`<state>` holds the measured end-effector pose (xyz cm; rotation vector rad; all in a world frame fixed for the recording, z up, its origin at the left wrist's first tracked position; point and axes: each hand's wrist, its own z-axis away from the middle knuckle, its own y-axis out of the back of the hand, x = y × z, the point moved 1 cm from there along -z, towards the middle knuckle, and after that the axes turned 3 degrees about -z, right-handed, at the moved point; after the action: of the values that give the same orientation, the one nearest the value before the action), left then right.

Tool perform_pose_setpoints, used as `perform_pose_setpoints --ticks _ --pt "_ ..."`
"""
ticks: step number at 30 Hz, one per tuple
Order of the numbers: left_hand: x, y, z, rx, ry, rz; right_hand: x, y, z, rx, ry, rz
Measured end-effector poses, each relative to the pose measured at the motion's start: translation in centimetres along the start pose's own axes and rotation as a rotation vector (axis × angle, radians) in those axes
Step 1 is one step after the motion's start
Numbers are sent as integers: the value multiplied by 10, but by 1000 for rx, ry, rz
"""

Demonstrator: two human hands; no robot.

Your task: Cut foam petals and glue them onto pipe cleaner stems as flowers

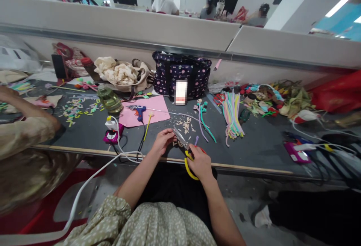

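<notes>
My right hand is closed round the yellow and red handles of a pair of scissors at the table's front edge. The blades point up and left toward my left hand. That hand pinches a small light piece right at the blades; what it is I cannot make out. Small pale cut scraps lie on the dark table just beyond both hands.
A blue glue gun lies on pink paper. Pipe cleaners, a green bottle, a dotted bag and cables crowd the table. Another person's arm is at left. More people sit beyond the partition.
</notes>
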<state>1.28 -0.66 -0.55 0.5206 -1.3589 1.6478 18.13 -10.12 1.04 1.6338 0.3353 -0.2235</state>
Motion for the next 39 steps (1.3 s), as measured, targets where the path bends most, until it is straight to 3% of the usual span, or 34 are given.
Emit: perform_pose_setpoints --ticks 21,29,39 --pt "-7 4 -6 59 26 -44 6 -2 -3 -75 -33 21" --pt "-3 2 -4 40 23 -29 13 9 -4 30 -42 98" --pt "-1 -4 1 -20 50 53 -6 -4 3 38 -33 15"
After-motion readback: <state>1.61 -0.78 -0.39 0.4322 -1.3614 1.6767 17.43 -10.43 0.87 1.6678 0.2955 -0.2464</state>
